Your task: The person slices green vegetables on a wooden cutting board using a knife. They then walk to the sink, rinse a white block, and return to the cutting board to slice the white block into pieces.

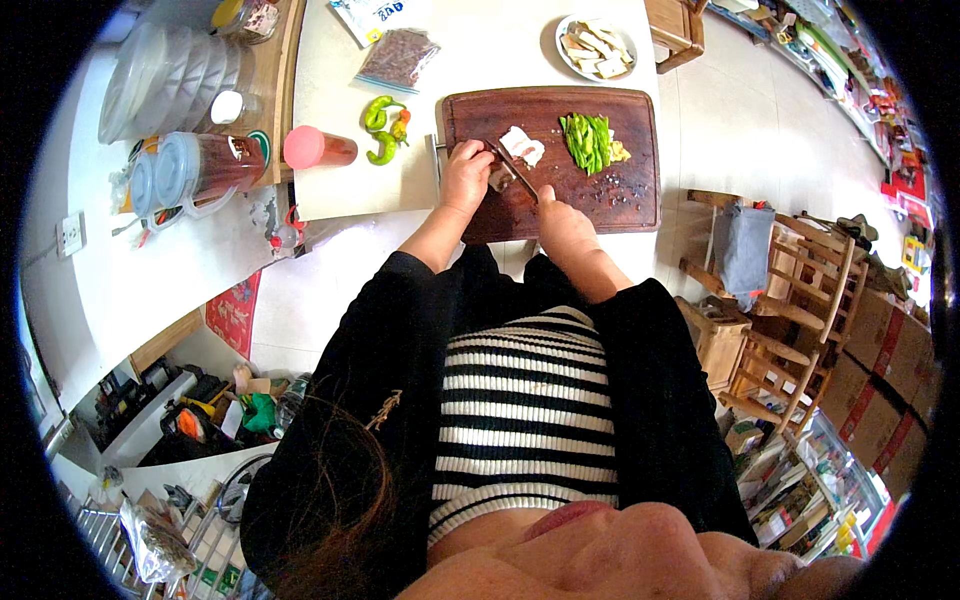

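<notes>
A dark wooden cutting board lies before me, its near edge towards my body. My right hand grips the handle of a kitchen knife, whose blade points up and left across the board. By the tip of the blade, my left hand has its fingers bent over a piece of meat, partly hidden by the hand and blade. Just past the knife rests a small pile of pale, fatty sliced meat. Farther right are cut green peppers, with yellowish chopped bits beside them.
Whole green peppers, a pink-lidded jar and a zip bag of dark food are left of the board. A bowl of pale slices stands beyond it. Pitchers line the left counter; wooden chairs stand right.
</notes>
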